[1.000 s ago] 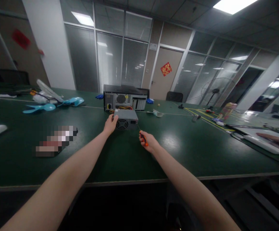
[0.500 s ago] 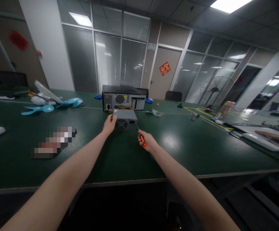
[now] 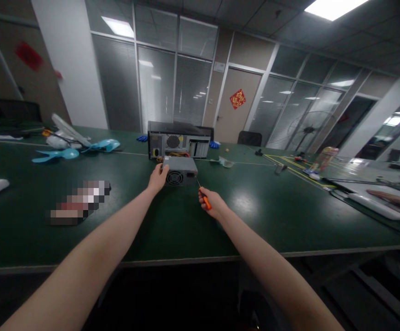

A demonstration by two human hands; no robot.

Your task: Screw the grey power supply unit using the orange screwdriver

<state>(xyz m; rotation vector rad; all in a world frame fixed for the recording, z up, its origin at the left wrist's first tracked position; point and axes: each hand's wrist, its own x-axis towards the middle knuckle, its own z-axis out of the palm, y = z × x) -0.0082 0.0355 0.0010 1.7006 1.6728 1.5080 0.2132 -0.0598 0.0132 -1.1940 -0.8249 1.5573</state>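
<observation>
A grey power supply unit (image 3: 182,165) rests on the green table, its fan grille and socket facing me. My left hand (image 3: 157,178) grips its left side, thumb over the near edge. In my right hand (image 3: 211,201) is a screwdriver (image 3: 206,201) with an orange handle, fingers wrapped round it. Its thin shaft points up and left to the right edge of the unit's face; whether the tip touches is too small to tell. Right behind the unit stands a dark computer case (image 3: 179,140) lying on its side, with coloured cables at its lower edge.
On the left lie light-blue fan blades (image 3: 57,155) and a white fan part (image 3: 69,131). A pixelated object (image 3: 81,202) lies nearer me. Blue gloves (image 3: 214,144) show beside the case. To the right are a clear plastic piece (image 3: 225,162) and a jar (image 3: 324,158).
The view has shifted very slightly. Both hands keep their hold, and the power supply unit and screwdriver stay in nearly the same place.
</observation>
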